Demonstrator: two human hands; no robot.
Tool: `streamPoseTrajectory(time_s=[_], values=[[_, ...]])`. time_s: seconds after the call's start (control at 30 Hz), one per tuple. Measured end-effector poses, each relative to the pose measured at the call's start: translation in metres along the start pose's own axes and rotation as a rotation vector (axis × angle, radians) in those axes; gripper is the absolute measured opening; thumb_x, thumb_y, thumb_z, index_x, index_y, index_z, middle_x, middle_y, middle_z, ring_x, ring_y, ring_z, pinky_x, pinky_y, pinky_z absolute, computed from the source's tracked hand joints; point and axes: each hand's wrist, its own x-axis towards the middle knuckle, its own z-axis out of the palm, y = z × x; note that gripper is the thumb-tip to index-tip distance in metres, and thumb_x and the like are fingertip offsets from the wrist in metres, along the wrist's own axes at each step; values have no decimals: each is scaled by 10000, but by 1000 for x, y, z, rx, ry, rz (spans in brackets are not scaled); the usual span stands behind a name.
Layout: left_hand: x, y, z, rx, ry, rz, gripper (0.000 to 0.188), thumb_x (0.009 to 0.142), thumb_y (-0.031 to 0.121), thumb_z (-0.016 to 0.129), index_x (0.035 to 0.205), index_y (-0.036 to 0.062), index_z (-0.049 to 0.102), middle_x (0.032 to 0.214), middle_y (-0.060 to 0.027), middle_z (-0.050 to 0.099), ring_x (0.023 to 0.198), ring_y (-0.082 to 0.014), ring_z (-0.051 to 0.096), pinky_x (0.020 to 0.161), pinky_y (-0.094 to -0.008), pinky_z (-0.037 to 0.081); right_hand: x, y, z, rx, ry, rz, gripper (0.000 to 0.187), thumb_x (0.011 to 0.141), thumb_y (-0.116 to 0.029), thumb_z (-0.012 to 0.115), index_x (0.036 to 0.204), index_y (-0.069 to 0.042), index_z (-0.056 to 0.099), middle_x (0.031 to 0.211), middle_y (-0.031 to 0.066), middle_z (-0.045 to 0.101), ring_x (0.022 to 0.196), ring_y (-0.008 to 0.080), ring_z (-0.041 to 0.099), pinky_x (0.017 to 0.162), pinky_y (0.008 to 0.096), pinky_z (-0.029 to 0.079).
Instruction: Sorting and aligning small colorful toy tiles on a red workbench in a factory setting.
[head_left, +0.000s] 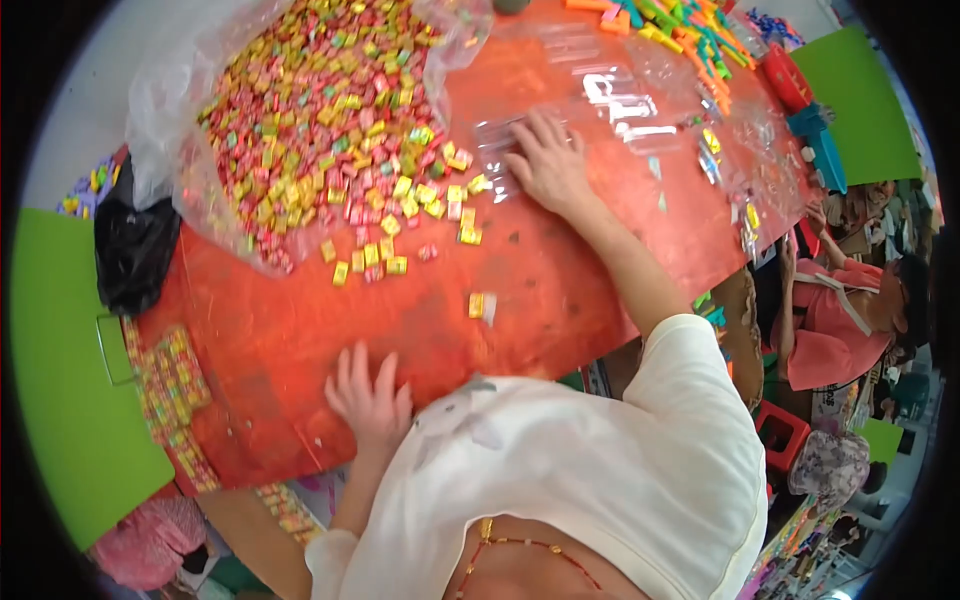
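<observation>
**Both palms flat on the orange table, candy bag between and beyond them**

My left hand (368,395) lies flat on the orange table (560,290) near its close edge, fingers spread, pinching nothing. Left of that hand, rows of packed candy strips (170,385) sit at the table's rim, and further left a black bag (130,250) slumps off the edge; what is in it I cannot tell. Beyond my left hand, a large clear plastic bag (175,120) lies open, heaped with small wrapped candies (320,110) in yellow, red, pink and green. Some have spilled out of its mouth toward my right hand (548,165), and one pair lies alone between my two hands. My right hand is stretched forward, fingers splayed, pressing flat on a small clear plastic pouch (497,150) just beside the spill; the pouch looks empty. Right of that hand, more clear pouches (625,100) are scattered, and beyond them a pile of coloured sticks (690,30).
</observation>
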Motion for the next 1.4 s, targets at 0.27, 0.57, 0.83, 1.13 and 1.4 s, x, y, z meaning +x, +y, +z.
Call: streamPoseTrajectory(time_s=[0.27,0.57,0.83,1.13,1.4], values=[[98,51,34,-90,-219,454,675,873,452,674,1473,196,503,1620,-117,306,1504,-399,218,1107,-731,204,-104,-25,-44,-56,60,49,500,929,-398,621,1328,-98,598,1470,164,497,1339,339,456,1075,520,313],[200,-6,80,130,-29,448,564,961,512,557,1482,307,487,1636,-80,291,1510,-369,220,1125,-742,158,-162,-103,-83,-18,-119,1,586,890,-393,664,1375,-77,569,1520,201,435,1388,368,401,1096,562,270],[186,-27,42,-273,129,310,538,957,368,602,1456,186,516,1526,-170,425,1442,-385,351,1128,-589,274,-149,-193,-75,342,-183,-32,692,902,-362,670,1458,-15,448,1571,249,321,1445,411,313,1135,580,223],[41,12,-7,-195,-96,299,619,835,263,735,1403,92,556,1545,-160,419,1463,-344,350,1119,-626,279,-104,-120,-63,238,-127,-22,439,884,-163,675,1309,-99,584,1368,140,546,1239,328,522,1028,480,383],[25,7,4,-183,-61,331,582,802,224,757,1346,87,605,1518,-144,457,1461,-347,349,1115,-669,251,-101,-115,-53,544,-158,73,262,860,-120,686,1114,-89,630,1073,104,610,1034,312,575,878,438,423]])
